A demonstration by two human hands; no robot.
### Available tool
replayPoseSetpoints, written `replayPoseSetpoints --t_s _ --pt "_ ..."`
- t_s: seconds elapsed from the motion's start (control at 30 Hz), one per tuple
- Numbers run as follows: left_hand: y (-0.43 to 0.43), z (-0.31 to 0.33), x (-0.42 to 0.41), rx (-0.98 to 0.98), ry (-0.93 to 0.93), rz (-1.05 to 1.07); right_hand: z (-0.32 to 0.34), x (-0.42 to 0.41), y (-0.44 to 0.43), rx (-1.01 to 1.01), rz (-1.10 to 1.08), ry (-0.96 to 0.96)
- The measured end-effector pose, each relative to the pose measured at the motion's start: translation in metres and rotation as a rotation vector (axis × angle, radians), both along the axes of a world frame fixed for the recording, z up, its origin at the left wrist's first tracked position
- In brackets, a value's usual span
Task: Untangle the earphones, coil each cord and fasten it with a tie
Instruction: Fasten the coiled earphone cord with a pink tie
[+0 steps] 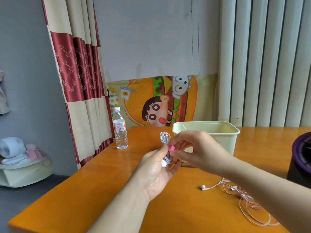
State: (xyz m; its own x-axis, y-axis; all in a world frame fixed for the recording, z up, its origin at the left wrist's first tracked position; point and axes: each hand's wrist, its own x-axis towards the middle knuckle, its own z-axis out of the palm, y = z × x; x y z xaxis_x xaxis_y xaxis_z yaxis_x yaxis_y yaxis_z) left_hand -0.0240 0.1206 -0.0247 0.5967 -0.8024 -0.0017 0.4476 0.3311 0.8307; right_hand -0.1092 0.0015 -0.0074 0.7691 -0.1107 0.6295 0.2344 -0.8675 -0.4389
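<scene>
My left hand (156, 170) holds a coiled white earphone cord (165, 137) above the table, palm up, with an earbud showing near the fingers. My right hand (193, 148) pinches a pink tie (171, 147) against the middle of that coil. A second pair, the pink earphones (249, 200), lies loose and uncoiled on the table at the right, partly hidden under my right forearm, one earbud pointing left.
A cream plastic bin (223, 132) stands on the orange wooden table (101, 190) just behind my hands. A clear water bottle (119, 130) stands at the table's back left. A dark purple-rimmed object (301, 157) sits at the right edge.
</scene>
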Motion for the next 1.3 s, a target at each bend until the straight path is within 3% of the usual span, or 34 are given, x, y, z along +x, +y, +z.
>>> replayPoseSetpoints --t_s 0.17,0.37,0.5,0.67,0.9,1.0,1.13,1.3 --pt "-0.004 -0.001 -0.001 0.025 -0.001 -0.013 -0.002 -0.003 -0.006 -0.028 0.022 -0.026" --pt "-0.007 -0.002 -0.001 0.022 -0.046 0.022 -0.008 -0.004 -0.006 0.319 0.038 0.014" --pt "-0.01 -0.002 -0.003 0.031 -0.072 0.013 -0.005 -0.005 -0.009 0.331 -0.007 0.05" --pt "-0.019 -0.005 0.002 0.144 -0.292 -0.004 -0.002 -0.008 -0.021 0.452 -0.085 0.074" --pt "-0.04 -0.001 0.001 0.137 -0.214 -0.032 0.003 -0.008 -0.029 0.383 -0.127 0.116" --pt "-0.045 -0.003 0.003 0.161 -0.296 -0.038 0.007 -0.005 -0.035 0.496 -0.15 0.069" --pt "-0.044 -0.001 0.007 0.218 -0.382 -0.139 0.015 -0.004 -0.042 0.494 -0.038 0.261" --pt "-0.041 -0.001 0.008 0.193 -0.231 -0.251 0.024 -0.005 -0.044 0.465 -0.043 0.217"
